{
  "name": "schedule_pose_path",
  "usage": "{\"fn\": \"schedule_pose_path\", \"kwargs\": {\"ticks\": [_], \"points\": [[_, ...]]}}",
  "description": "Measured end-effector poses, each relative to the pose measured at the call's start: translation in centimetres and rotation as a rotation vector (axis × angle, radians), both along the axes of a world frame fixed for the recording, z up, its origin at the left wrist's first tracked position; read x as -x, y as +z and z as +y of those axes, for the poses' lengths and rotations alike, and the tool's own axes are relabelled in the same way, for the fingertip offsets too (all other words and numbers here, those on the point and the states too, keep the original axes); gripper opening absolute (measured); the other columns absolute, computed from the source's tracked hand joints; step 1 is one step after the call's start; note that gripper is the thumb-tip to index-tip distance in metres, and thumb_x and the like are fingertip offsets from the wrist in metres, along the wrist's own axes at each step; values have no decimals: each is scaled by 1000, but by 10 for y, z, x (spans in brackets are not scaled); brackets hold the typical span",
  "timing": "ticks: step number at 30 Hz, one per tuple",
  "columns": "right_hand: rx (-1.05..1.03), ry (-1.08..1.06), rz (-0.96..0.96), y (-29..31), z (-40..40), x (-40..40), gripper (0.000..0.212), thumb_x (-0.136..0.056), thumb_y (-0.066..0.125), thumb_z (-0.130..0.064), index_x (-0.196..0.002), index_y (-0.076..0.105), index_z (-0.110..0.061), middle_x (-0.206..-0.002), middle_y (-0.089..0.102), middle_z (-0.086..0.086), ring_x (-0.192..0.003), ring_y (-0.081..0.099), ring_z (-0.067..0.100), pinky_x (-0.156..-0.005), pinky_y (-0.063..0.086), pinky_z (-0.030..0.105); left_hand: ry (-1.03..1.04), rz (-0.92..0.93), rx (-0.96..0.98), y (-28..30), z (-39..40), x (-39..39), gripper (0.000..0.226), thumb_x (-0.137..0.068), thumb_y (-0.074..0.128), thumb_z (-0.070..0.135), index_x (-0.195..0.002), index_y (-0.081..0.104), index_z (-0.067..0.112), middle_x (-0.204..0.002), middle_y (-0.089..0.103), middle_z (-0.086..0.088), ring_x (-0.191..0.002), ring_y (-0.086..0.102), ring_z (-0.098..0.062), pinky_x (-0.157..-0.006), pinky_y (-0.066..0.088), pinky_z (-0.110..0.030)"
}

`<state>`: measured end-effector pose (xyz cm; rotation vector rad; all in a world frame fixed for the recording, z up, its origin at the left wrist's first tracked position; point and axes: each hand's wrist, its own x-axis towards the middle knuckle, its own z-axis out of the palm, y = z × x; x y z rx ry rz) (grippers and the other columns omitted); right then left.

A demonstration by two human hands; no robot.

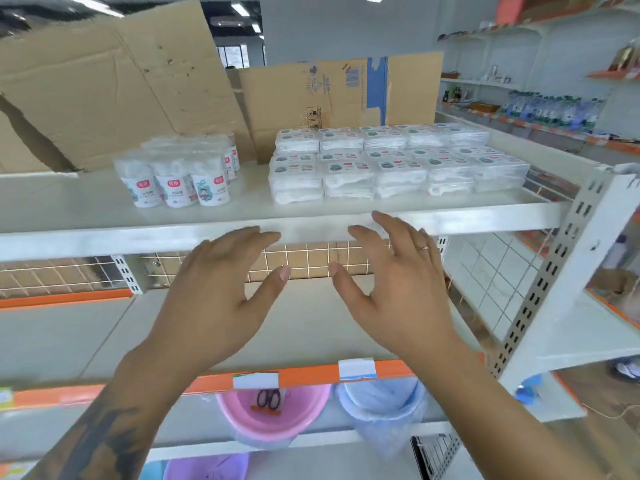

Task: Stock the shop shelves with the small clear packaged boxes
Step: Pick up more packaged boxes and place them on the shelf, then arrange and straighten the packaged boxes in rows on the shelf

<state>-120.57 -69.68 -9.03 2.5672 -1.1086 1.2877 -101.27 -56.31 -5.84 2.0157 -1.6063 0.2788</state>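
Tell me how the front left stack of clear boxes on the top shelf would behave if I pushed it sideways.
The front left stack of clear boxes probably slides easily, since smooth plastic sits on the smooth top shelf. Its upper layers might shift, being loosely stacked. It likely feels light, as the contents look like white fluffy material.

This was a shop. Grey metal shelving with orange price-strip edges [311, 375] filled the frame, small clear packaged boxes [398, 161] sat in stacked rows at upper centre, and rows of bottles [554, 110] lined shelves at upper right.
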Motion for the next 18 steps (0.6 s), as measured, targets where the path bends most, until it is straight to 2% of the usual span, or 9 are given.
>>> {"fn": "schedule_pose_path", "kwargs": {"ticks": [4, 8, 12, 18], "points": [[-4, 19, 39, -23, 57, -29, 51, -91, 57, -55, -130, 65, -23, -143, 55, 9, -131, 51, 34, -114, 34, 53, 51, -44, -33, -30, 58, -27, 52, -97, 43, 59, -138, 59, 32, -142, 60, 2, -130, 55, -24, -113, 40, -47], [-32, 75, 24, -41, 119, -74, 51, -93, 57, -55, -129, 67, -22, -143, 55, 9, -129, 53, 35, -110, 38, 54, 128, -45, -89, -57, 121, -61, 51, -98, 41, 59, -138, 58, 32, -143, 59, 2, -127, 56, -26, -111, 39, -46], [-66, 188, 43, -59, 181, -128, 49, -92, 57, -55, -127, 67, -22, -142, 56, 8, -127, 55, 35, -110, 39, 54, 226, -36, -120, -78, 194, -101, 53, -98, 41, 57, -136, 61, 28, -141, 62, -3, -129, 57, -30, -109, 42, -54], [-157, 415, 93, -81, 265, -215, 45, -92, 57, -53, -126, 65, -25, -141, 56, 6, -126, 54, 32, -110, 40, 49, 469, 9, -153, -99, 306, -157, 50, -97, 47, 53, -136, 61, 27, -137, 64, -2, -126, 59, -30, -107, 43, -51]]}}
